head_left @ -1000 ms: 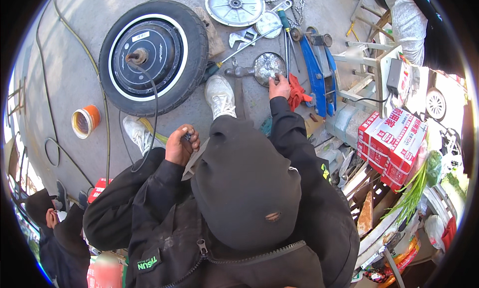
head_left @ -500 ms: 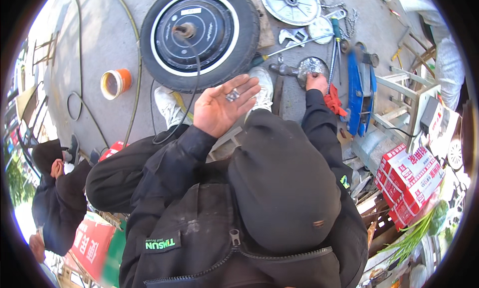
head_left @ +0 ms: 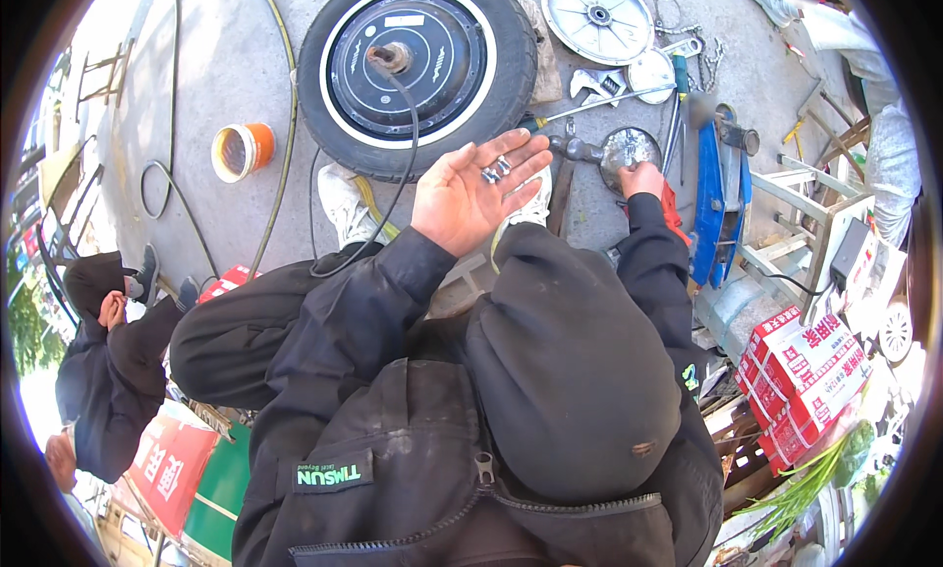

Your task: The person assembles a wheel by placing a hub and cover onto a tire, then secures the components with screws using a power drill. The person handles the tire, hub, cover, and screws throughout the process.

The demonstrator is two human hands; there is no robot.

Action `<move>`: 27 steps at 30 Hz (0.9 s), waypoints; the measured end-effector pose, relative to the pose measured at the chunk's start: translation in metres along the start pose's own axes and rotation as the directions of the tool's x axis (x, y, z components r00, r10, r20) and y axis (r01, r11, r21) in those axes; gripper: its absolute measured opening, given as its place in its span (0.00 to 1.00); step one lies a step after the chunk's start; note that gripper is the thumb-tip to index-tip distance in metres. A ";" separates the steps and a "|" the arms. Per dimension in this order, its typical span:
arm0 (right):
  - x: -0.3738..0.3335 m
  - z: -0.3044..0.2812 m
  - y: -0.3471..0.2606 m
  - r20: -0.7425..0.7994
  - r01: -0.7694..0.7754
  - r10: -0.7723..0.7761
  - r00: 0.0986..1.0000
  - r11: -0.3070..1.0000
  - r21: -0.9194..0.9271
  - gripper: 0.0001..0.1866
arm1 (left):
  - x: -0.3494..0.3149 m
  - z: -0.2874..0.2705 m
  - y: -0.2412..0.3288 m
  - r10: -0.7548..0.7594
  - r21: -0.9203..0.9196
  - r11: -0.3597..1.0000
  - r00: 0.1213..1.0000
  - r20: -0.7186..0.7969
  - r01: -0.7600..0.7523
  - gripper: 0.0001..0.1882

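Observation:
My left hand [head_left: 462, 196] is palm up with its fingers stretched out, in front of the near edge of a black wheel tyre [head_left: 516, 85]. Several small shiny metal pieces [head_left: 496, 170], apparently nuts, rest loose on its fingers. My right hand [head_left: 643, 180] reaches to the near rim of a round metal dish [head_left: 629, 146] on the ground. Its fingers are bent together at the dish, and the fingertips are hard to see. A hammer [head_left: 577, 148] lies just left of the dish. Beyond my left hand, the wheel's dark hub [head_left: 432, 61] has a cable rising from its axle.
A red cloth [head_left: 672, 213] and a blue metal tool [head_left: 715, 203] lie right of my right hand. Farther off are an adjustable wrench [head_left: 597, 85], screwdrivers and a round metal cover [head_left: 595, 19]. An orange-and-white bucket [head_left: 243, 151] and hoses lie left. Another person [head_left: 113, 370] sits far left.
The whole view has shifted slightly, moving the scene right. My left hand has turned a little, and the metal pieces sit nearer its fingers. My right hand stays at the dish.

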State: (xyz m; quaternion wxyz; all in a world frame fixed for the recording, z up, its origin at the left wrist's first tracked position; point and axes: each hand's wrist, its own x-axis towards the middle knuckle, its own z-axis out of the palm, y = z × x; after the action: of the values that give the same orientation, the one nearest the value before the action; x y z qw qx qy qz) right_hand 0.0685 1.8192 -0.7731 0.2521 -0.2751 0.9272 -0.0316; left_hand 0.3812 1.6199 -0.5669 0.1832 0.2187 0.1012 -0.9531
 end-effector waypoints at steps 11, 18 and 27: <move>-0.147 -0.149 -0.183 0.355 -0.057 -0.496 0.792 0.519 0.853 0.08 | 0.045 -0.002 -0.022 0.021 0.042 0.999 1.000 -0.002 -0.021 0.33; -0.153 -0.148 -0.198 0.166 0.236 -0.562 0.810 0.573 0.785 0.12 | 0.039 0.025 -0.026 0.053 0.033 0.998 0.997 0.059 -0.055 0.33; -0.169 -0.196 -0.172 0.057 0.108 -0.487 0.872 0.305 0.946 0.13 | 0.004 0.074 -0.022 0.089 -0.068 0.995 0.976 0.199 -0.077 0.32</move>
State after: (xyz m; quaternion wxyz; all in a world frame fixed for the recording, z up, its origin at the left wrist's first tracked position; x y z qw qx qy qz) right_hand 0.1809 1.7467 -0.4923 0.5040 -0.2565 0.6202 -0.5437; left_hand 0.3414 1.6188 -0.5006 0.2387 0.1193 0.1011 -0.9584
